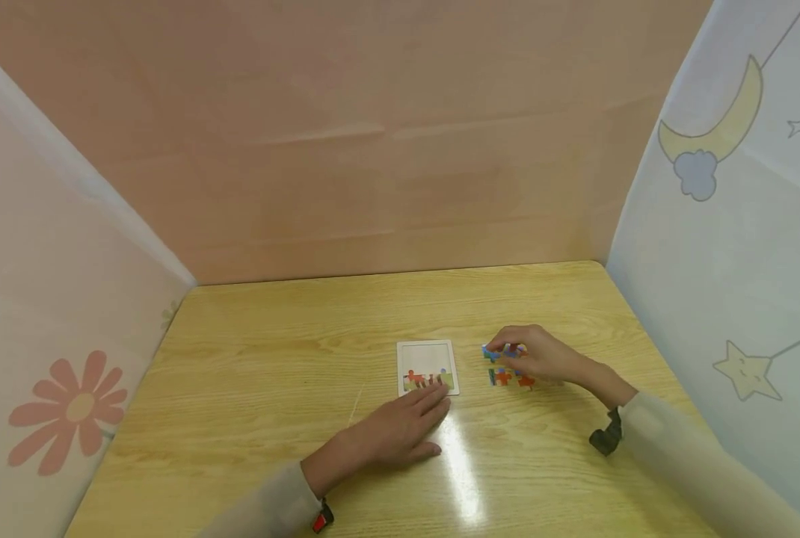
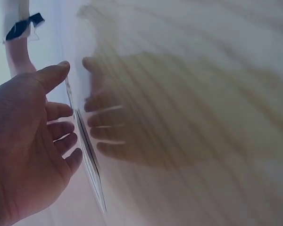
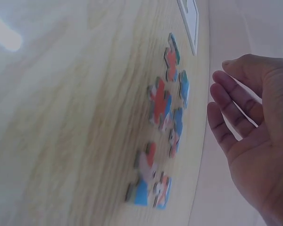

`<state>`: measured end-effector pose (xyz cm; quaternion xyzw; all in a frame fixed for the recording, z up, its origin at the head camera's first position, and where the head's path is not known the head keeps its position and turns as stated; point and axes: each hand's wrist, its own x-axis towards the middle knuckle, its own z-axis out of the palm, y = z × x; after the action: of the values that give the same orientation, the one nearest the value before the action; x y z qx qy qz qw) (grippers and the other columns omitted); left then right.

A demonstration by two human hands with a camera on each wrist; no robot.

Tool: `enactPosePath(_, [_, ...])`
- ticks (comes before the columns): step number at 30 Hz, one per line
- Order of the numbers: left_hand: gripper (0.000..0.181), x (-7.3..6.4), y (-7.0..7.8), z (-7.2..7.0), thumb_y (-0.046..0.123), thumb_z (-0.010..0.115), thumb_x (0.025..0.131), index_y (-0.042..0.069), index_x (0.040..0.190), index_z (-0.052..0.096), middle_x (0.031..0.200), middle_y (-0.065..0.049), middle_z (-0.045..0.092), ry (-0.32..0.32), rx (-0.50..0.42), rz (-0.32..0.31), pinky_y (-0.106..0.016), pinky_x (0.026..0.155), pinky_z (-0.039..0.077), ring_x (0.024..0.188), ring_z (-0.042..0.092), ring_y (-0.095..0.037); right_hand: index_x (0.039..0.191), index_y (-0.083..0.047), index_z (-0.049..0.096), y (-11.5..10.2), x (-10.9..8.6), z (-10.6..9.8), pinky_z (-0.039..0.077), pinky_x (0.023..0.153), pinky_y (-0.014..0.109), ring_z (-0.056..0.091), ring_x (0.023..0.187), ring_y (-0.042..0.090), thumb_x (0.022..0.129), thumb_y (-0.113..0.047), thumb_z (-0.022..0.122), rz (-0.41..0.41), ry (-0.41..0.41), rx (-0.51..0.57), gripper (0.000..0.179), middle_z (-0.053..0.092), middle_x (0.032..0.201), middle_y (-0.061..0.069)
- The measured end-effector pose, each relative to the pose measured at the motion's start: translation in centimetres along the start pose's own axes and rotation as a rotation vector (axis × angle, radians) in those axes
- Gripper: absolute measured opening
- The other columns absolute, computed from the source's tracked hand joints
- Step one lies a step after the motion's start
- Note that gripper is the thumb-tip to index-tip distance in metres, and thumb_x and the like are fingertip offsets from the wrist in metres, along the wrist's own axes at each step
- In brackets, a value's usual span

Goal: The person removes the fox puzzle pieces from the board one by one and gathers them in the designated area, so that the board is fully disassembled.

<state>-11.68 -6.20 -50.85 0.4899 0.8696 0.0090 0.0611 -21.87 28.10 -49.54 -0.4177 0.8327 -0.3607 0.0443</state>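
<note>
A shallow white puzzle tray (image 1: 427,357) lies on the table, with fitted jigsaw pieces (image 1: 413,378) along its near side and a bare board beyond them. My left hand (image 1: 398,427) rests its straight fingertips on the tray's near edge, partly covering that row. To the right of the tray, several loose jigsaw pieces (image 1: 501,376) in red, blue and green lie flat in two rows. Just above them hovers my right hand (image 1: 541,355), its fingers loosely bent. In the right wrist view nothing sits between its fingers, and the loose pieces (image 3: 159,101) lie apart from them.
The wooden table (image 1: 272,336) is bordered by a plain orange backdrop (image 1: 386,149) behind. Patterned cloth walls stand at left (image 1: 37,261) and right (image 1: 743,261). Light glares off the tabletop near the left hand.
</note>
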Motion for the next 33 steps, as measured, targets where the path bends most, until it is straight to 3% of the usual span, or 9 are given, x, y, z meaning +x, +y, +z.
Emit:
enactPosePath(5, [0.076, 0.3, 0.7, 0.1, 0.052, 0.049, 0.111, 0.002, 0.166, 0.032, 0.175, -0.017, 0.022, 0.009, 0.024, -0.009, -0.037, 0.130, 0.027, 0.162, 0.022, -0.029, 0.124, 0.001, 0.074, 0.0, 1.7, 0.4, 0.063, 0.083, 0.043, 0.072, 0.100, 0.027, 0.096, 0.003, 0.072, 0.032, -0.068, 0.028, 0.027, 0.076, 0.118, 0.013])
enactPosePath(9, [0.077, 0.4, 1.0, 0.4, 0.053, 0.050, 0.110, 0.001, 0.164, 0.034, 0.174, -0.018, 0.025, 0.035, 0.048, -0.002, -0.038, 0.129, 0.029, 0.161, 0.025, -0.030, 0.123, 0.001, 0.074, 0.2, 3.2, 1.0, 0.063, 0.086, 0.050, 0.072, 0.104, 0.030, 0.099, 0.003, 0.069, 0.022, -0.095, 0.057, 0.024, 0.075, 0.119, 0.015])
enactPosePath(17, [0.077, 0.7, 1.2, 1.1, 0.054, 0.047, 0.111, 0.001, 0.165, 0.034, 0.174, -0.019, 0.023, 0.051, 0.081, -0.024, -0.038, 0.130, 0.027, 0.162, 0.023, -0.031, 0.120, 0.003, 0.074, -0.2, 6.1, 2.4, 0.064, 0.086, 0.042, 0.074, 0.102, 0.030, 0.100, 0.003, 0.067, -0.041, -0.122, 0.104, 0.021, 0.076, 0.116, 0.017])
enactPosePath(33, [0.077, 0.7, 1.3, 0.8, 0.053, 0.046, 0.111, 0.000, 0.166, 0.030, 0.175, -0.019, 0.019, 0.015, 0.060, -0.047, -0.038, 0.131, 0.025, 0.163, 0.020, -0.030, 0.121, 0.000, 0.076, -0.9, 10.4, 4.9, 0.062, 0.094, 0.035, 0.073, 0.105, 0.019, 0.101, -0.003, 0.070, -0.002, -0.232, 0.186, 0.021, 0.077, 0.119, 0.012])
